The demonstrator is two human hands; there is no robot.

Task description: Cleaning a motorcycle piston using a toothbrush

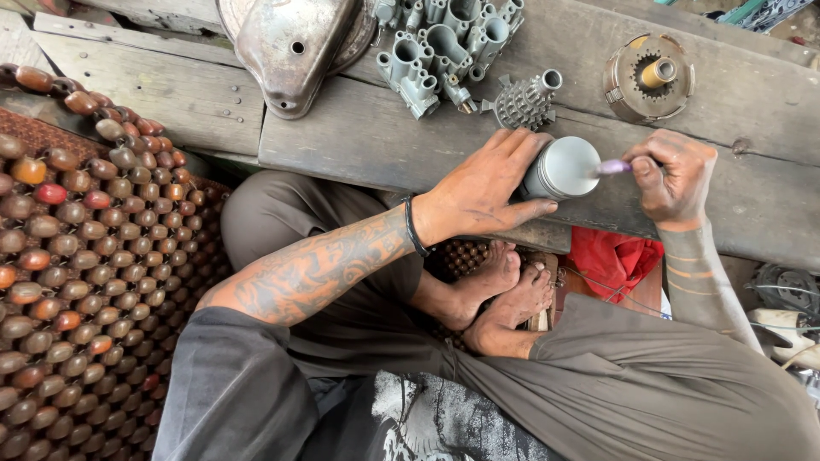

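The left hand (483, 188) grips a grey can (561, 168) lying sideways on the bench (359, 137), its end facing the right hand (670, 175), which pinches a purple stick (612, 167).

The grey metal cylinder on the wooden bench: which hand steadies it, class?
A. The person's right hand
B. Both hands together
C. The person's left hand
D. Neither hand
C: the left hand wraps the grey cylinder, while the right hand holds a small purple-tipped tool against its end face.
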